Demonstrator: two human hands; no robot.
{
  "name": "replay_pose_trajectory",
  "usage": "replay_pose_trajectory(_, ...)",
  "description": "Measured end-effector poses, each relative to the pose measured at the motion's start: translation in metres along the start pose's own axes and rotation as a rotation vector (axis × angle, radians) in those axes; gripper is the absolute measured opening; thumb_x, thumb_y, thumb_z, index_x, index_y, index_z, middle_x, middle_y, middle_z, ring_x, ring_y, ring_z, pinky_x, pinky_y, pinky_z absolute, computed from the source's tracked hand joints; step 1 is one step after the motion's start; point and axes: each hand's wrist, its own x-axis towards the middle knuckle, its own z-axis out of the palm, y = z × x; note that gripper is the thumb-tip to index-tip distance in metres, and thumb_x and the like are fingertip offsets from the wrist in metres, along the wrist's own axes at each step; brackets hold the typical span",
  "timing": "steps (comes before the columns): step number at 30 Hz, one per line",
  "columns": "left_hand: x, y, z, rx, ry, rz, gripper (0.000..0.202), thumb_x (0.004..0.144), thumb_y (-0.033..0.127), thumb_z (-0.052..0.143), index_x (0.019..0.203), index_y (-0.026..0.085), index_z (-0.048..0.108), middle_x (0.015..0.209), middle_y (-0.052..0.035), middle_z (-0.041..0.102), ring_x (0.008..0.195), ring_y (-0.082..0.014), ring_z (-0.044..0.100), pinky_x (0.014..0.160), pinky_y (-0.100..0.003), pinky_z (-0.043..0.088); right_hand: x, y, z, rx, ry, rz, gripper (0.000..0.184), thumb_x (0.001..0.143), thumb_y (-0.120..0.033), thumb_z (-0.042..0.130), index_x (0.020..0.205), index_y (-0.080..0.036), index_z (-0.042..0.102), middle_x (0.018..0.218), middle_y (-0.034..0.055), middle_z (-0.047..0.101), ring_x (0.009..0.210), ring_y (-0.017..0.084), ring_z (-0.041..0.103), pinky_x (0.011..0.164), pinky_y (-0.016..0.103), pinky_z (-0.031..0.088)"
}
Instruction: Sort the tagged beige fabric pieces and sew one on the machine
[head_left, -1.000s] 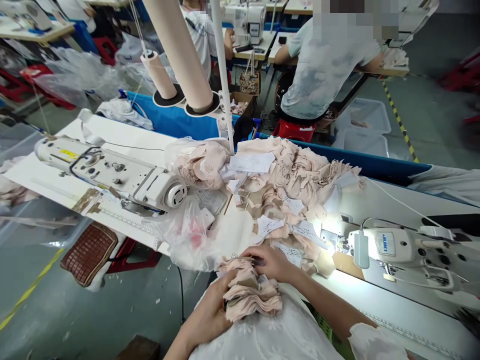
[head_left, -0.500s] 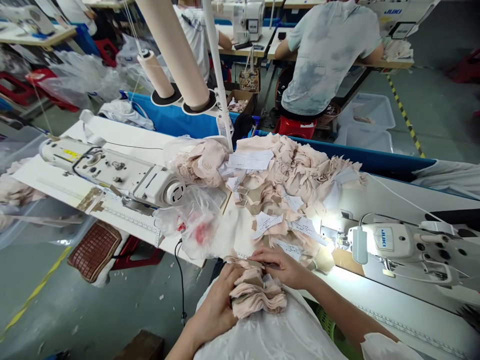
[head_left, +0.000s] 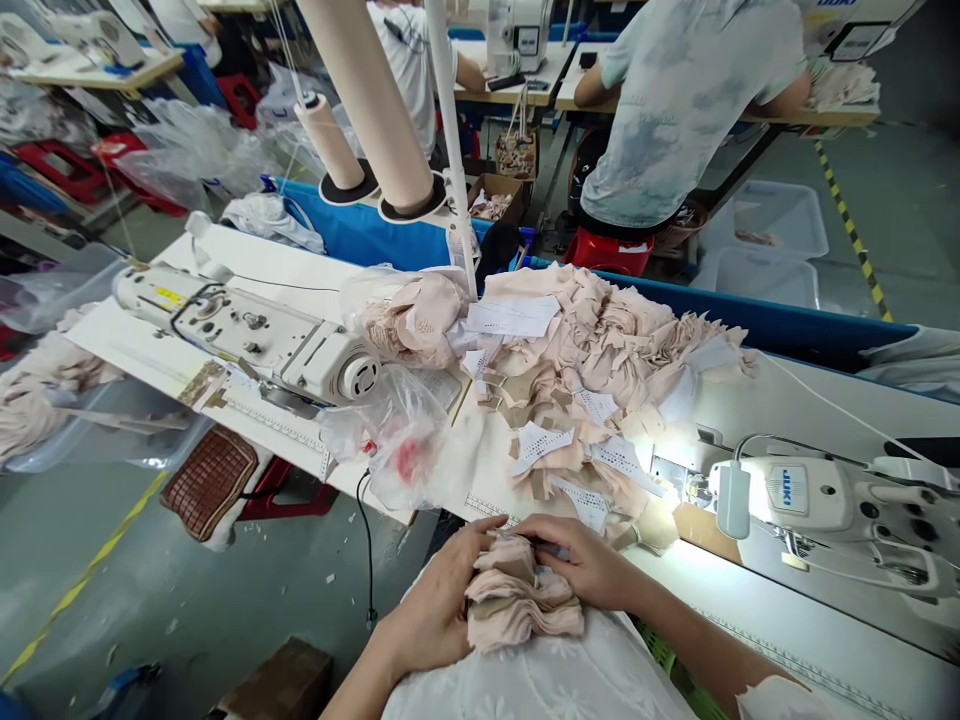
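Note:
A thick stack of pale pink fabric pieces (head_left: 525, 605) rests against my lap, at the table's front edge. My left hand (head_left: 442, 600) is wrapped round its left side, fingers over the top and thumb low down. My right hand (head_left: 574, 555) grips the upper right of the same stack, its fingertips partly hidden among the layers. Just beyond my hands, more pink cut pieces lie on the table with white perforated paper slips (head_left: 541, 445) on them. Behind these is a large heap of pink fabric (head_left: 600, 320).
A lit sewing machine (head_left: 795, 500) stands at the right, another sewing machine (head_left: 255, 335) at the left. A clear plastic bag (head_left: 405, 440) lies between. Thread cones (head_left: 375, 110) rise on a stand behind. Two seated people work beyond the blue trough (head_left: 360, 225); a stool (head_left: 214, 485) is at left.
The view has shifted slightly, so the surroundings sit further right. My left hand's fingers have come up over the stack's top, closer to my right hand. Both hands keep hold of the stack.

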Motion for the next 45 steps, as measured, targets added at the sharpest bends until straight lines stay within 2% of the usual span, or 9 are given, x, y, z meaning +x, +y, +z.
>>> replay_pose_trajectory(4, 0.003, -0.009, -0.001, -0.146, -0.022, -0.123, 0.091, 0.077, 0.041, 0.072, 0.148, 0.019, 0.021, 0.146, -0.0204, 0.043, 0.127, -0.0311, 0.051, 0.108, -0.045, 0.042, -0.007, -0.003, 0.005, 0.018, -0.013, 0.019, 0.024, 0.095, -0.035, 0.050, 0.105, -0.020, 0.067, 0.099, 0.0067, 0.067, 0.088, 0.023, 0.063, 0.074, 0.031, 0.048)
replay_pose_trajectory(7, 0.008, -0.005, -0.002, -0.128, -0.113, -0.084, 0.060, 0.078, 0.040, 0.067, 0.130, 0.018, 0.049, 0.128, -0.0136, 0.059, 0.117, -0.0296, 0.057, 0.104, -0.041, 0.044, -0.001, -0.008, -0.010, -0.093, -0.113, -0.036, 0.022, 0.094, -0.031, 0.049, 0.096, -0.020, 0.069, 0.095, 0.0067, 0.067, 0.084, 0.022, 0.063, 0.074, 0.032, 0.050)
replay_pose_trajectory(10, 0.011, 0.008, -0.003, -0.073, -0.096, -0.030, 0.032, 0.083, 0.041, 0.059, 0.106, 0.019, 0.062, 0.115, -0.0103, 0.064, 0.105, -0.0269, 0.060, 0.095, -0.037, 0.048, 0.021, -0.007, -0.041, -0.366, 0.086, -0.043, 0.023, 0.095, -0.025, 0.047, 0.103, -0.020, 0.069, 0.105, 0.0074, 0.068, 0.099, 0.024, 0.062, 0.090, 0.037, 0.048)
replay_pose_trajectory(13, 0.012, 0.015, -0.006, -0.082, -0.101, 0.018, 0.031, 0.082, 0.040, 0.058, 0.104, 0.019, 0.063, 0.114, -0.0097, 0.064, 0.104, -0.0262, 0.061, 0.096, -0.036, 0.048, 0.053, 0.005, -0.069, -0.808, 0.328, 0.209, 0.023, 0.098, -0.021, 0.047, 0.112, -0.017, 0.064, 0.117, 0.0106, 0.064, 0.112, 0.027, 0.055, 0.095, 0.040, 0.044)
replay_pose_trajectory(16, 0.013, 0.007, -0.010, -0.085, -0.198, 0.063, 0.037, 0.077, 0.040, 0.064, 0.107, 0.019, 0.063, 0.117, -0.0096, 0.063, 0.108, -0.0271, 0.059, 0.098, -0.037, 0.047, 0.078, 0.024, -0.080, -0.940, 0.267, 0.345, 0.017, 0.096, -0.025, 0.056, 0.106, -0.016, 0.066, 0.111, 0.0106, 0.067, 0.110, 0.032, 0.055, 0.093, 0.042, 0.042)
replay_pose_trajectory(20, 0.019, -0.013, -0.014, -0.108, -0.293, -0.018, 0.043, 0.075, 0.043, 0.071, 0.112, 0.021, 0.063, 0.119, -0.0063, 0.062, 0.112, -0.0270, 0.057, 0.100, -0.037, 0.046, 0.088, 0.047, -0.074, -0.976, 0.192, 0.410, 0.016, 0.091, -0.029, 0.065, 0.100, -0.016, 0.067, 0.106, 0.0111, 0.068, 0.109, 0.034, 0.055, 0.091, 0.040, 0.040)
replay_pose_trajectory(30, 0.012, -0.009, -0.002, -0.210, -0.169, 0.008, 0.037, 0.075, 0.041, 0.073, 0.104, 0.019, 0.065, 0.115, -0.0061, 0.064, 0.108, -0.0262, 0.059, 0.096, -0.035, 0.047, 0.075, 0.064, -0.066, -0.885, 0.200, 0.335, 0.010, 0.081, -0.022, 0.066, 0.083, -0.017, 0.058, 0.091, 0.0077, 0.065, 0.093, 0.030, 0.057, 0.087, 0.038, 0.038)
replay_pose_trajectory(39, 0.003, 0.001, 0.000, -0.246, -0.080, -0.083, 0.057, 0.075, 0.037, 0.075, 0.125, 0.020, 0.055, 0.126, -0.0073, 0.064, 0.113, -0.0267, 0.061, 0.099, -0.035, 0.048, 0.031, 0.037, -0.041, -0.626, 0.351, 0.106, 0.013, 0.093, -0.031, 0.050, 0.102, -0.022, 0.051, 0.096, 0.0042, 0.067, 0.084, 0.022, 0.063, 0.068, 0.030, 0.043)
replay_pose_trajectory(45, 0.005, 0.011, 0.001, -0.179, -0.076, -0.021, 0.051, 0.079, 0.039, 0.071, 0.123, 0.020, 0.054, 0.122, -0.0077, 0.065, 0.109, -0.0252, 0.062, 0.097, -0.033, 0.048, 0.015, 0.009, -0.014, -0.247, 0.080, -0.020, 0.024, 0.094, -0.041, 0.054, 0.103, -0.021, 0.064, 0.080, 0.0014, 0.066, 0.068, 0.018, 0.059, 0.060, 0.027, 0.039)
